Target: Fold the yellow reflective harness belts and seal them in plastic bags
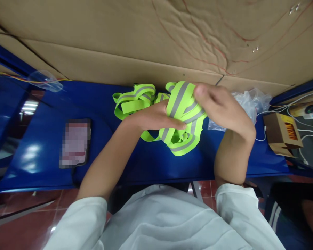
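A bundle of neon yellow reflective strap [184, 104] with grey stripes is gathered between my two hands above the blue table. My left hand [163, 116] grips the bundle from the left, its thumb lying across the front and its other fingers hidden behind the strap. On the upper right side of the bundle, my right hand [211, 102] is closed on the strap, with most of its fingers out of sight. More looped yellow reflective strap [135, 99] lies on the table behind my left forearm.
A phone [75, 142] with a blurred screen lies on the blue table [41, 139] at left, near a clear plastic cup [45, 81]. Clear plastic bags [246, 104], a small cardboard box [283, 133] and white cables are at right. A cardboard wall [120, 38] stands behind.
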A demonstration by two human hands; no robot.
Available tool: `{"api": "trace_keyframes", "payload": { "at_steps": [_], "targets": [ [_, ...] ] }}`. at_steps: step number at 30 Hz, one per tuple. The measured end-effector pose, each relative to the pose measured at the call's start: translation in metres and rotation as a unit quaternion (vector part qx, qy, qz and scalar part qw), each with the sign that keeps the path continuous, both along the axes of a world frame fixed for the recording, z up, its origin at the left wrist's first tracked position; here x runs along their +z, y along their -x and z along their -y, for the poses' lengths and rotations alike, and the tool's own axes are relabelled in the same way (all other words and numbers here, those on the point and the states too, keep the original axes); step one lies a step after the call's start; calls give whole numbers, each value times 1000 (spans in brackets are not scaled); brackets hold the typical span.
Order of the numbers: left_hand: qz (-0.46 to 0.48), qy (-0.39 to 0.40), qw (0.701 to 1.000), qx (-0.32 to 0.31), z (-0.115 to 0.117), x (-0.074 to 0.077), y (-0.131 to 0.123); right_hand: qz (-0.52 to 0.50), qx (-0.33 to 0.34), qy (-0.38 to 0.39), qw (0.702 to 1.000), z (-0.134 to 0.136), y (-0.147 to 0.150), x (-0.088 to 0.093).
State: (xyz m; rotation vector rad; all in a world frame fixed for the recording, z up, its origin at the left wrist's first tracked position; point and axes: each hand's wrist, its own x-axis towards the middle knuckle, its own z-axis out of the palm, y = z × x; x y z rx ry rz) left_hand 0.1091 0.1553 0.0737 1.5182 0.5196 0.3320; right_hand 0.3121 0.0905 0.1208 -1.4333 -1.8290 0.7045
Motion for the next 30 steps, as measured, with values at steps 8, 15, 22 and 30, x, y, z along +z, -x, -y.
{"api": "trace_keyframes", "payload": {
  "at_steps": [8,15,22,30],
  "targets": [
    [52,36,998,3,7,-1,-10,32,-11,-45,998,-4,11,-5],
    [49,104,988,-105,5,-6,-14,-120,-134,-126,976,4,-12,8],
    [-44,-3,992,-115,1,3,-4,-132,-164,-143,967,12,-14,16],
    [-107,-260,960,-13,-17,6,8,-161,-165,-209,951,17,-33,19]
  ]
}}
